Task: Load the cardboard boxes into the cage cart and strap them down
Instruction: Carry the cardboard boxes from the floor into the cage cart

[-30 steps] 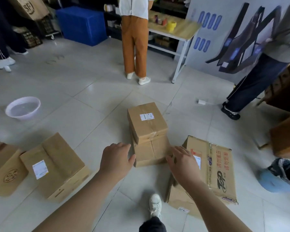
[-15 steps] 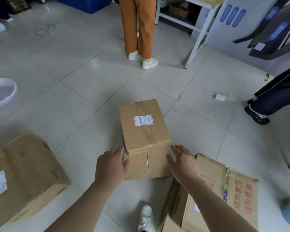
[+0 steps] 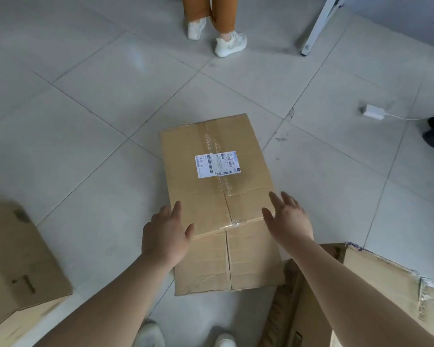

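- Head view: the left hand (image 3: 166,236) is spread wide, fingers straight and thumb splayed out. It is at the near left corner of the middle cardboard box (image 3: 248,256) and grips nothing.
- Its thumb lies across the box's near top edge and its fingers run along the left side. Whether the palm actually presses the cardboard is hard to tell from this angle.
- The right hand (image 3: 288,219) is also spread, with straight, fanned fingers. It is at the near right corner of the same box and has hold of nothing.
- The box stands on the tiled floor (image 3: 85,121) between the two hands. Its taped top seam runs away from the wrists.
- A white label (image 3: 217,164) is stuck on the box top, beyond the fingertips and midway between the hands.
- A second box (image 3: 15,259) sits on the floor well out to the left of the left hand, partly cut off by the frame.
- A third box (image 3: 361,291) with torn tape lies under the right forearm, just beside the middle box's near right corner.
- The wearer's own pale shoes (image 3: 148,334) show below the forearms.
- Far beyond the hands stand another person's white shoes (image 3: 229,43) under orange trousers (image 3: 221,11).
- A white table leg (image 3: 316,28) stands to the right of those shoes.
- Out to the right of the right hand a white charger (image 3: 375,111) lies on the floor, with its cable running to the frame edge.
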Demonstrator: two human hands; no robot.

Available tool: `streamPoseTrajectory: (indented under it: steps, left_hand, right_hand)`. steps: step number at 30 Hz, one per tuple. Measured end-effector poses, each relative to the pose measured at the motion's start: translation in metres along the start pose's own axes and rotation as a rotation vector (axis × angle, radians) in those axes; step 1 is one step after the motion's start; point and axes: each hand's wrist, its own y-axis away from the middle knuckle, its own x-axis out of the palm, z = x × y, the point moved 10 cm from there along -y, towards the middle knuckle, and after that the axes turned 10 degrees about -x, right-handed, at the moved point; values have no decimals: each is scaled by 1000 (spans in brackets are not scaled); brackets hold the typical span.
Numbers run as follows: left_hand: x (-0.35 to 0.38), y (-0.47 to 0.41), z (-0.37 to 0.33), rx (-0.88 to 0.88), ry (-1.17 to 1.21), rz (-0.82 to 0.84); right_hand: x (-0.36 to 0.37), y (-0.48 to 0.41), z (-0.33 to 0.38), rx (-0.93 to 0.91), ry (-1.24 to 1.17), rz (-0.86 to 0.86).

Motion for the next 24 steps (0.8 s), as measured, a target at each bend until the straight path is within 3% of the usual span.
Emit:
streamPoseTrajectory:
  steps: [6, 13, 18, 24]
  left_hand:
    - [70, -42, 12, -101, 12, 134]
    - [106, -52, 15, -93, 360, 213]
    - [106, -57, 49, -198, 397, 182]
    - [91, -52, 146, -345, 413, 127]
  right_hand:
    - [57, -47, -29, 88, -70, -5]
    - [83, -72, -36, 140, -198, -33]
    - [91, -61, 7, 86, -212, -32]
    - [119, -56, 101, -54, -276, 7]
